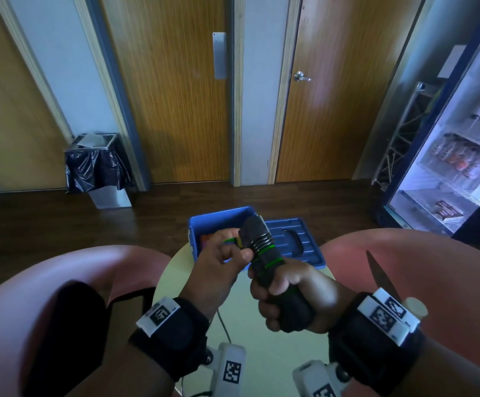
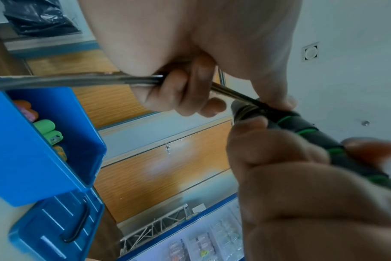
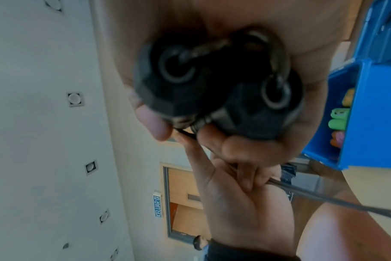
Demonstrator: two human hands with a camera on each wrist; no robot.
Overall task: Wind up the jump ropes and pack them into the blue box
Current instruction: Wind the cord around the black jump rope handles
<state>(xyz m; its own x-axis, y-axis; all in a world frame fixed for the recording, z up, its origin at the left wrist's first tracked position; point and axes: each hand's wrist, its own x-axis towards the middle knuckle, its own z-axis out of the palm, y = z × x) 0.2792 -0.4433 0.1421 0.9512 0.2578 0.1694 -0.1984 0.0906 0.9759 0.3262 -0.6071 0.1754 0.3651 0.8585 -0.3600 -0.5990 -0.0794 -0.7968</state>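
**Winding the cord onto the paired handles**

My right hand [image 1: 283, 293] clamps the two black foam jump-rope handles with green rings [image 1: 264, 253] together at centre frame, upright, so they serve as one spool. My left hand [image 1: 218, 259] pinches the thin dark cord [image 2: 78, 82] taut beside the coils, guiding each turn. The open blue plastic box [image 1: 218, 219] sits just behind, above my hands, ready; its blue lid [image 1: 296, 239] lies to its right.

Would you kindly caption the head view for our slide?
Right hand grips black jump-rope handles while left hand winds the cord, above the open blue box.
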